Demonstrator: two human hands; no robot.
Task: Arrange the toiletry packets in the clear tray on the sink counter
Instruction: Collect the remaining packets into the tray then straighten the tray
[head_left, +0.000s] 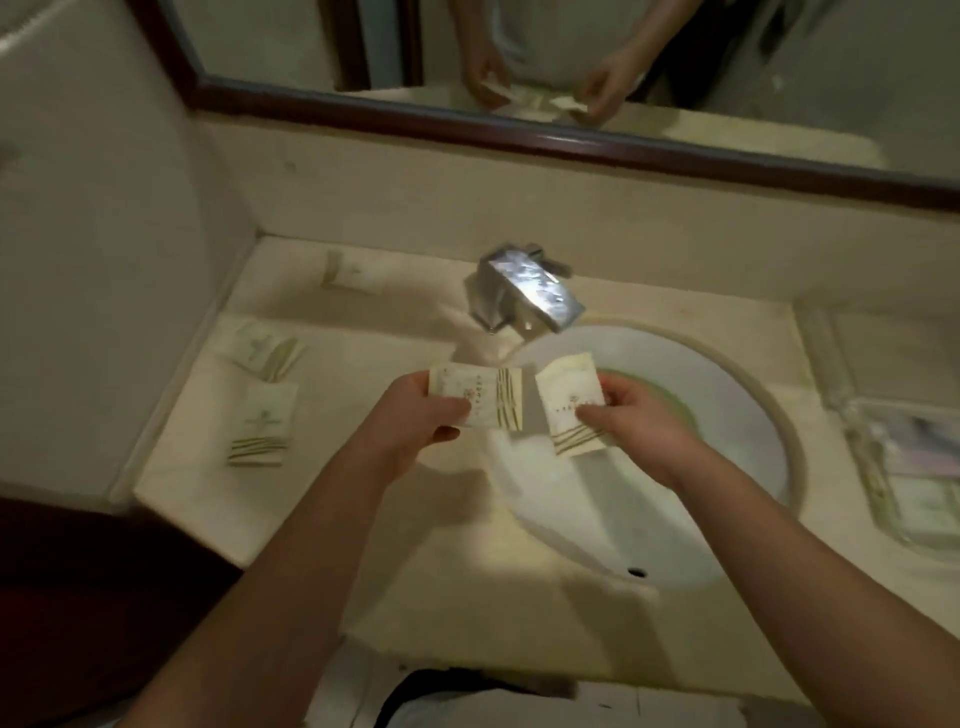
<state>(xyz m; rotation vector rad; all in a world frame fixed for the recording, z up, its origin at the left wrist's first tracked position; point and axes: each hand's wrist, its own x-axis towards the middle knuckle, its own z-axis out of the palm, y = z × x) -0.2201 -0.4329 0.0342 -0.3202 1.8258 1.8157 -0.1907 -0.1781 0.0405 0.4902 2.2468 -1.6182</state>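
My left hand (415, 421) pinches a cream toiletry packet (480, 397) with green stripes, held over the counter's middle. My right hand (639, 421) pinches a second, similar packet (569, 410) above the left side of the basin. The two packets are side by side, a small gap between them. More packets lie on the counter to the left: one upright (262, 428), another (267, 351) behind it, a third (345, 270) near the back wall. The clear tray (857, 447) sits at the counter's right edge with packets inside it.
A chrome faucet (524, 293) stands behind the white round basin (727, 415). A dark-framed mirror (519, 130) runs along the back wall and reflects both hands. A white wall closes off the left side. The cream counter (208, 499) ends at a dark edge at lower left.
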